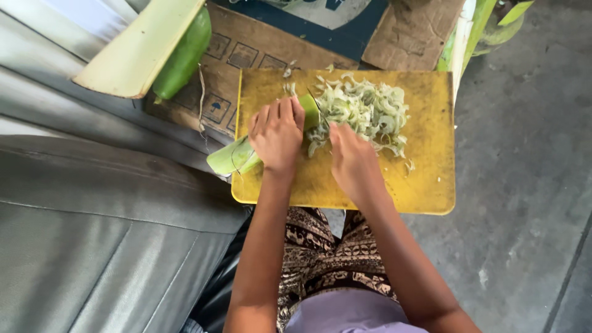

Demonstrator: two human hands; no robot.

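Fingers (280, 117) press green stalk (237, 155) overhanging board (431, 185) left edge; knife (319, 110) probably right-held.

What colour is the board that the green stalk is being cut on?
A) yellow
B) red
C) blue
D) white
A: the cutting board is yellow; the left hand presses the green stalk down on it, the right hand holds the knife, and the pale green shreds lie piled on it.
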